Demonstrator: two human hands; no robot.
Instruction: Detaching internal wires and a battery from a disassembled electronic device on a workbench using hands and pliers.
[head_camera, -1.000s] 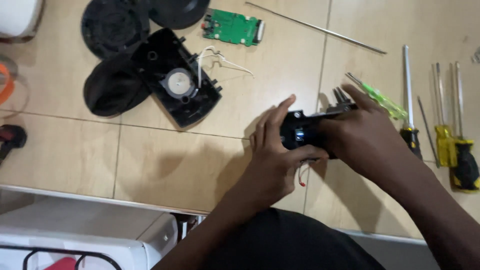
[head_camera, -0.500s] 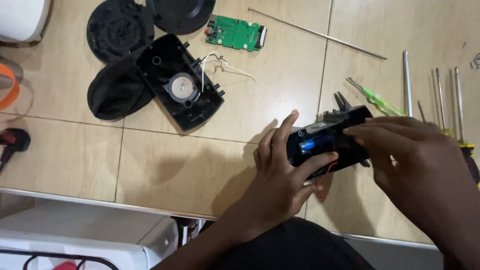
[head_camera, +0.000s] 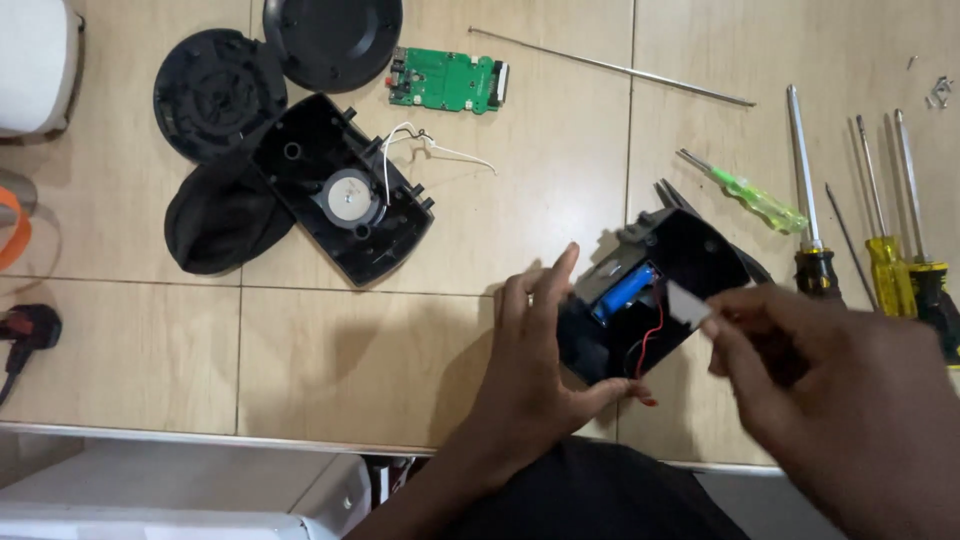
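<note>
Black plastic housing with blue cell (head_camera: 645, 300) gripped in left hand (head_camera: 535, 370) above tan tiled worktop (head_camera: 350, 340); right hand (head_camera: 840, 390) fingers pinched on small grey piece (head_camera: 687, 303). Green circuit board (head_camera: 447, 80), yellow-handled screwdrivers (head_camera: 905, 270) alongside. Housing opened upward since earlier.

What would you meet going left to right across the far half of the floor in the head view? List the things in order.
Round black cover → open black speaker shell → green circuit board → thin metal rod → green clear-handled screwdriver → yellow-handled screwdrivers.
</note>
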